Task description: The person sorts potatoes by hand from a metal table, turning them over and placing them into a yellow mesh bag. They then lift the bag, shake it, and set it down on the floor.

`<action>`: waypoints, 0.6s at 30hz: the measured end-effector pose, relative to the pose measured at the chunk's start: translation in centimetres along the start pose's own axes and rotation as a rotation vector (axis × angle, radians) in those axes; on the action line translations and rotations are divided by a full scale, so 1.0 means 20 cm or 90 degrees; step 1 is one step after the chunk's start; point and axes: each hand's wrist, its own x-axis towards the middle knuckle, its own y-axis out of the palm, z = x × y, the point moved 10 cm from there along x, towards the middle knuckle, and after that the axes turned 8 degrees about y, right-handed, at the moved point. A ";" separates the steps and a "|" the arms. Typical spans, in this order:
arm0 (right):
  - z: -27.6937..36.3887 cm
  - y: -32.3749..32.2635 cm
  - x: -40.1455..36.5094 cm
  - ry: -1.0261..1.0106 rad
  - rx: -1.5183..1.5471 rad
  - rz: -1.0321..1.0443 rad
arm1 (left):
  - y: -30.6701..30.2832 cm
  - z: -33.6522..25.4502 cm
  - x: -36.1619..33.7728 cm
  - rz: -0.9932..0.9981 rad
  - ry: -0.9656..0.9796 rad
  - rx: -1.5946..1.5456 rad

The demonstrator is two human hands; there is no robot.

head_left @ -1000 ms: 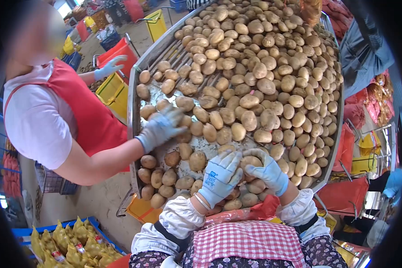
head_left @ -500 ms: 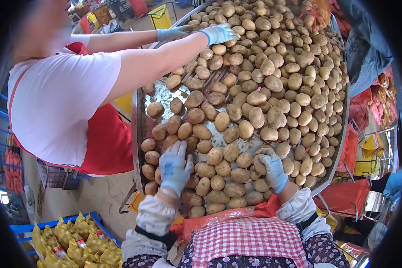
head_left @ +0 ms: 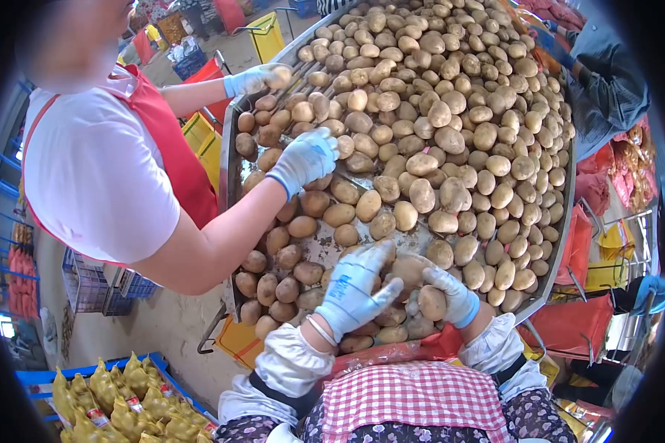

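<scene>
Potatoes (head_left: 451, 140) cover most of a metal sorting table (head_left: 233, 140). My left hand (head_left: 355, 288), in a light blue glove, is over the near potatoes with its fingers stretched and the thumb apart. Close beside it, my gloved right hand (head_left: 454, 294) is curled around a potato (head_left: 431, 303). Another potato (head_left: 408, 272) sits between my two hands, touching the right fingers. My palms hide some of the potatoes below.
At the left, a co-worker in a red apron (head_left: 174, 162) reaches over the table; one gloved hand (head_left: 255, 80) holds a potato. Filled yellow net bags (head_left: 129, 399) stand lower left. Red crates or bags (head_left: 573, 325) are at the right. Another person's sleeve (head_left: 609, 88) shows upper right.
My left hand has moved right, close to my right hand. Potatoes there have shifted. The co-worker's hands came back toward the left edge, one now with a potato.
</scene>
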 end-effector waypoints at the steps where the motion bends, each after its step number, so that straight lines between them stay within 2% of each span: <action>1: 0.01 -0.03 0.00 0.009 -0.090 -0.041 | -0.03 0.00 -0.01 -0.039 0.038 0.030; 2: 0.02 -0.06 -0.01 0.016 -0.178 -0.087 | -0.10 0.12 -0.05 -0.078 -0.044 0.117; 4: 0.10 -0.07 -0.05 0.002 -0.164 -0.048 | -0.26 0.38 -0.22 -0.045 -0.269 0.352; 5: 0.23 -0.15 -0.07 -0.129 -0.295 -0.138 | -0.19 0.49 -0.39 -0.044 -0.236 0.480; 6: 0.35 -0.17 -0.10 -0.261 -0.424 -0.227 | -0.17 0.45 -0.47 -0.046 -0.238 0.481; 7: 0.40 -0.19 -0.15 -0.269 -0.435 -0.393 | -0.09 0.38 -0.50 0.025 -0.197 0.411; 8: 0.39 -0.20 -0.14 -0.269 -0.433 -0.396 | -0.03 0.31 -0.49 0.097 -0.154 0.337; 9: 0.40 -0.21 -0.13 -0.246 -0.679 -0.488 | -0.02 0.29 -0.50 0.157 -0.190 0.321; 10: 0.41 -0.21 -0.11 -0.215 -0.928 -0.573 | -0.06 0.33 -0.46 0.156 -0.188 0.321; 11: 0.37 -0.16 -0.06 -0.237 -1.017 -0.524 | -0.10 0.48 -0.45 0.156 -0.300 0.084; 12: 0.35 -0.12 -0.04 -0.238 -1.015 -0.527 | -0.08 0.58 -0.44 0.155 -0.404 -0.158; 14: 0.27 -0.07 0.04 -0.139 -0.972 -0.483 | -0.37 0.63 -0.21 -0.166 -0.196 0.232; 16: 0.27 -0.07 0.03 -0.108 -0.911 -0.471 | -0.48 0.71 -0.02 -0.214 -0.213 0.461; 17: 0.25 -0.13 0.03 -0.144 -0.711 -0.401 | -0.44 0.75 0.04 -0.213 -0.209 0.456; 18: 0.23 -0.19 0.03 -0.176 -0.511 -0.330 | -0.36 0.81 0.10 -0.155 -0.220 0.481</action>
